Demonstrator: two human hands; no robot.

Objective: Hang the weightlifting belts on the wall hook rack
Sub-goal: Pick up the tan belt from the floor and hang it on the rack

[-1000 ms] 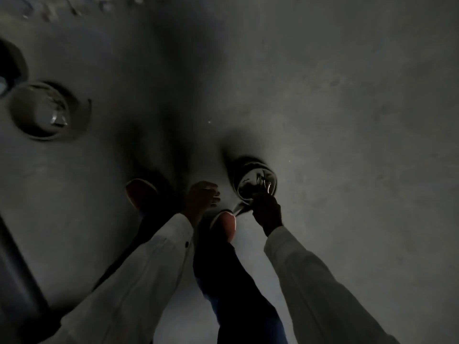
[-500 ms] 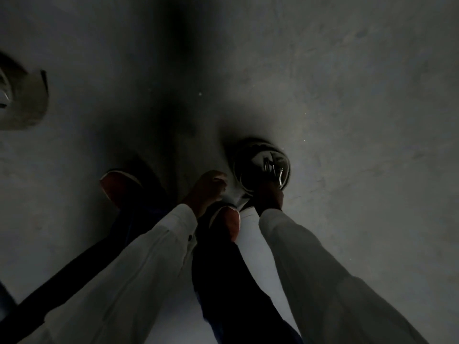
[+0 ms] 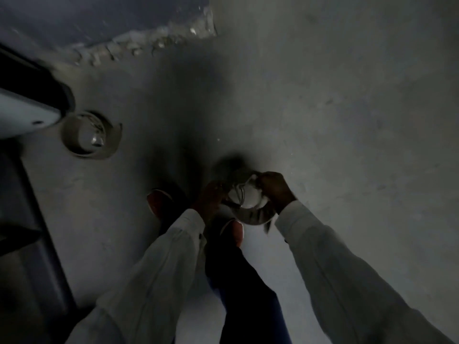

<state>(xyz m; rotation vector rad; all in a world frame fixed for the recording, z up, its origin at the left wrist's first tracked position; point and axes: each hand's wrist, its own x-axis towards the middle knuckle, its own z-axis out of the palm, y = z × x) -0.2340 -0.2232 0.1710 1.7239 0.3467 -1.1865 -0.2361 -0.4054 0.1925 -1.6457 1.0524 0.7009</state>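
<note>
Half a second ago only the right hand was on the rolled belt and the left hand hung beside it; now both hands are on it. The view has also swung, so that a second rolled belt shows whole.

The rolled belt sits just off the picture's middle, toward 5 o'clock, its open coil facing up and a metal buckle glinting inside. The right hand grips its rim at 2 o'clock, fingers curled over the edge. The left hand holds the rim at 9 o'clock, fingers bent round it, though blur and dim light hide the exact hold. I cannot tell whether the coil rests on the floor or is just off it. Both arms are in white sleeves and come in from 6 o'clock.

A reddish left shoe stands at 9 o'clock of the coil, well apart from it. The right shoe stands just beside the coil at 7 o'clock, with a dark trouser leg running down from it.

The second rolled belt lies on the floor toward 10 o'clock of the picture, well apart from the hands. Just beside it, at 9 o'clock, is the end of a pale slab. A rough, broken edge crosses the floor at 11 o'clock.
</note>
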